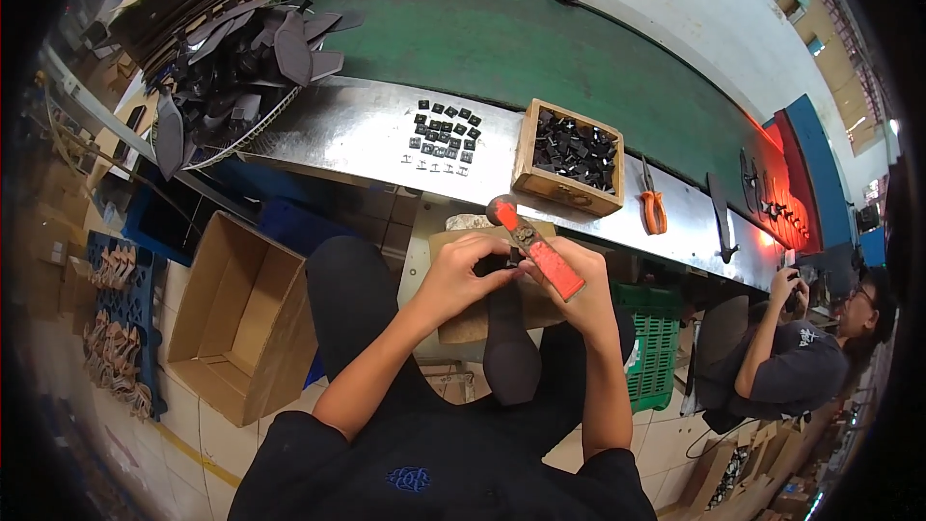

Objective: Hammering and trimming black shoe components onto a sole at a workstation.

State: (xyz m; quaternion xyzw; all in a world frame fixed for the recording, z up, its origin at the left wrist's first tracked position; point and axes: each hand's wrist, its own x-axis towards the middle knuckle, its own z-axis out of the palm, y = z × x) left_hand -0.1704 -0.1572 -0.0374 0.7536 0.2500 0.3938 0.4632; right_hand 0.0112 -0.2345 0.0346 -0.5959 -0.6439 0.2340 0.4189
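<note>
In front of my lap, a dark grey shoe insole [511,362] hangs with its rounded end toward me. My left hand [451,280] is closed at its far end, thumb and fingers pinching a small dark part there. My right hand [585,289] grips a hammer [558,268] with a worn red handle, its head pointing away from me and left. The right fingertips also meet the insole's far end, partly hidden by the hammer. Beneath both hands is a work stand with a brown cardboard piece [463,328] on it.
On the metal bench edge lie rows of small black pieces [444,130], a wooden box [569,195] of black parts and orange-handled pliers [654,212]. A basket [241,135] heaped with dark insoles stands left. Behind runs a green conveyor belt [463,48]. A co-worker [796,357] sits right.
</note>
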